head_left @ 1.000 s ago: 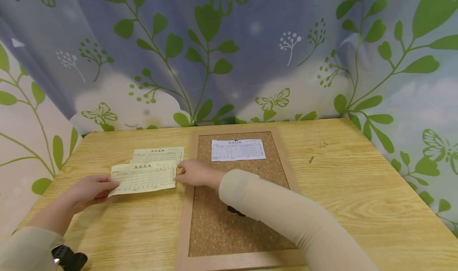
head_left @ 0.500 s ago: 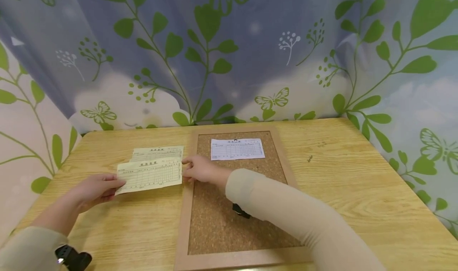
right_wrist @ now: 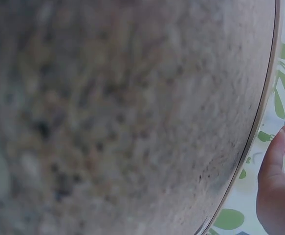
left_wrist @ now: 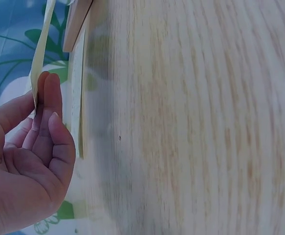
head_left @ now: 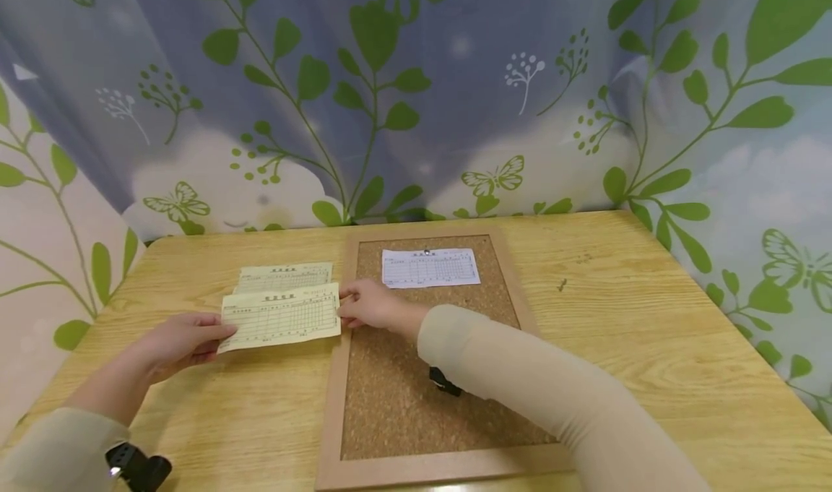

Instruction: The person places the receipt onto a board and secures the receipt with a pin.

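Note:
A pale yellow printed form (head_left: 279, 318) is held up over the wooden table in the head view. My left hand (head_left: 185, 342) pinches its left end between thumb and fingers; the left wrist view has this sheet (left_wrist: 40, 49) edge-on in the grip. At the opposite end, my right hand (head_left: 373, 305) pinches the right edge, above the frame of the corkboard (head_left: 416, 398). Behind the held sheet lies a second yellow form (head_left: 286, 272), partly covered by it. A white form (head_left: 430, 268) is fixed near the board's top with a pushpin (head_left: 427, 251).
The wooden table (head_left: 624, 318) extends on both sides of the corkboard. A patterned curtain (head_left: 429, 116) with green leaves and butterflies hangs behind the table and at its sides. A small dark mark (head_left: 562, 285) shows on the wood right of the board.
Both hands have shifted right with the yellow form, bringing its right end over the corkboard's left frame. The second yellow form and the white form stay in place.

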Demonstrator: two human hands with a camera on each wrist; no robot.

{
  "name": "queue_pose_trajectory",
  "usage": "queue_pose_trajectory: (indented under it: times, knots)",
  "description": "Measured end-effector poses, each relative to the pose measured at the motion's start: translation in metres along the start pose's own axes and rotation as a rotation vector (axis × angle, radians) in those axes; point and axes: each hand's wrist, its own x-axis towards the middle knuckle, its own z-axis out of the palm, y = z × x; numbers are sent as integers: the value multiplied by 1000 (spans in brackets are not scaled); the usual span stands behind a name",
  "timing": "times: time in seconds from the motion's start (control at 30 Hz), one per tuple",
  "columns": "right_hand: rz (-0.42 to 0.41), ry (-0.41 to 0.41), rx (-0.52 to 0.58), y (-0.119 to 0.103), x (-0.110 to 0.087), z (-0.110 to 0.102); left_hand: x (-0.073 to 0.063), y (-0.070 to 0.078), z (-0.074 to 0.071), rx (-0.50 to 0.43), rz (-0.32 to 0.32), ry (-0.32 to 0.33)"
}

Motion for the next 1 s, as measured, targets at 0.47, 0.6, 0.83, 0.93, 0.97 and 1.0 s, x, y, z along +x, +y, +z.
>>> queue_pose_trajectory:
  times: [0.47, 0.6, 0.83, 0.93, 0.97, 1.0]
  knots:
    - [19, 27, 77, -1, -4, -17, 4, 7, 5, -19, 9, 32]
    - [26, 21, 59, 1, -5, -22, 5, 9, 6, -12, 17, 42]
    - [28, 30, 36, 0, -8, -29, 7, 14, 11, 6, 37, 54]
    - [39, 34, 34, 1, -10, -33, 7, 16, 15, 5, 43, 41]
    - [44, 34, 34, 2, -11, -34, 7, 17, 16, 4, 45, 36]
    - [47, 32, 36, 2, -11, -35, 7, 18, 17, 6, 48, 33]
